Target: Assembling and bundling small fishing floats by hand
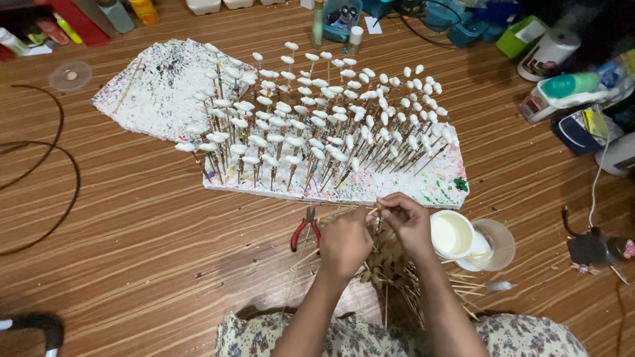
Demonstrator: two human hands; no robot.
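In the head view, at lower centre, the right hand [408,223] pinches a thin wooden stick [344,213] between closed fingertips. The left hand [344,241], curled shut, grips the same stick. Red-handled pliers [305,229] lie just left. The white foam board [397,188] of white-tipped sticks [317,125] fills the middle.

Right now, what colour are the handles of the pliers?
Red, clearest in the head view: pliers.
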